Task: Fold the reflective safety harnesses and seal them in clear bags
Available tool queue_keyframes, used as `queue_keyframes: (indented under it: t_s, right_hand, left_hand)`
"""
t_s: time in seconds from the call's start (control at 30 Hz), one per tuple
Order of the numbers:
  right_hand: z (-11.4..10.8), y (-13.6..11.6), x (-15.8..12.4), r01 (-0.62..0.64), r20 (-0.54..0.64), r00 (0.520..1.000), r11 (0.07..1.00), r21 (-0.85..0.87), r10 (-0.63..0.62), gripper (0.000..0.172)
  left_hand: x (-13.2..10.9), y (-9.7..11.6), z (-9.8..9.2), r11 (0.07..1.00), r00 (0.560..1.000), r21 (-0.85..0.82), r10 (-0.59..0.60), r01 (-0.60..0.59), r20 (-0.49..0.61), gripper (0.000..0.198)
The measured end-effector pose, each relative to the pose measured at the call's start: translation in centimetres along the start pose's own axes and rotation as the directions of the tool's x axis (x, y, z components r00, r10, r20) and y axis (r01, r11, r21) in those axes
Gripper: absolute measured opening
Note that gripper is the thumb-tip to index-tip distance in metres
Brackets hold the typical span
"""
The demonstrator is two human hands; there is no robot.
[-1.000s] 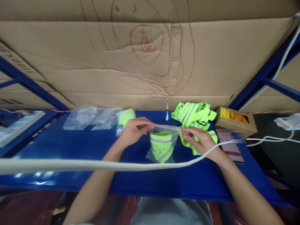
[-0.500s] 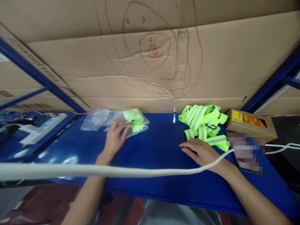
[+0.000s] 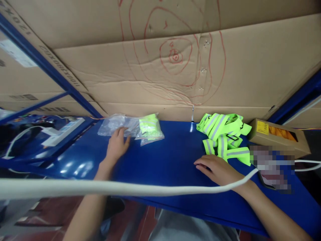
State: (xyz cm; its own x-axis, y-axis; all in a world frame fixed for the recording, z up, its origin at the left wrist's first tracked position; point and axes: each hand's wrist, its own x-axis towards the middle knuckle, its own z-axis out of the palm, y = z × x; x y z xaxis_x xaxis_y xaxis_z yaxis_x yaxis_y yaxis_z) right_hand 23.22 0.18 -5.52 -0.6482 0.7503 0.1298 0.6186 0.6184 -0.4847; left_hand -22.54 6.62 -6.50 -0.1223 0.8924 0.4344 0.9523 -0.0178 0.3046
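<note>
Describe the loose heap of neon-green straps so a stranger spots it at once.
Find the blue tabletop before the cardboard wall. Toward its back right, just left of the windowed cardboard box, lies a tangled heap of neon-green straps with grey stripes. Unlike the neon-green pieces in clear plastic at left, it lies unbagged.

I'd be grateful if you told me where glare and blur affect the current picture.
In the head view, white glare marks the blue table at left; the left forearm looks somewhat blurred; the nearby white cable seems out of focus; and a blocky mosaic hides detail just in front of the cardboard box.
</note>
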Motion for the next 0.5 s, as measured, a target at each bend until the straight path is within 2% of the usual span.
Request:
queue_keyframes:
  t_s: [0.1,0.23,0.3,0.37,0.43,0.5]
  right_hand:
    - [0.5,0.0,0.1,-0.008,0.02,1.0,1.0,0.001,0.008,0.026]
    - [1.2,0.3,0.2,0.008,0.039,0.999,1.0,-0.014,-0.007,0.025]
    - [1.4,0.4,0.2,0.027,0.043,0.999,0.999,-0.025,-0.026,0.026]
    - [1.6,0.5,0.2,0.041,0.032,0.999,0.999,-0.028,-0.04,0.028]
    - [1.7,0.6,0.2,0.052,0.009,0.999,0.998,-0.023,-0.052,0.028]
    - [1.8,0.6,0.2,0.071,-0.017,0.997,0.997,-0.02,-0.072,0.028]
  left_hand:
    - [1.5,-1.1,0.4,0.994,0.997,0.089,-0.068,0.064,0.044,0.063]
    - [3.7,-1.6,0.5,0.977,0.986,0.159,-0.156,0.145,0.064,0.065]
    - [4.7,-1.5,0.5,0.964,0.978,0.19,-0.2,0.185,0.065,0.059]
    - [5.3,-1.2,0.4,0.948,0.965,0.211,-0.255,0.238,0.056,0.044]
    - [5.8,-0.7,-0.2,0.929,0.95,0.215,-0.312,0.302,0.012,0.034]
    - [5.9,0.2,-1.4,0.915,0.938,0.206,-0.339,0.347,-0.075,0.037]
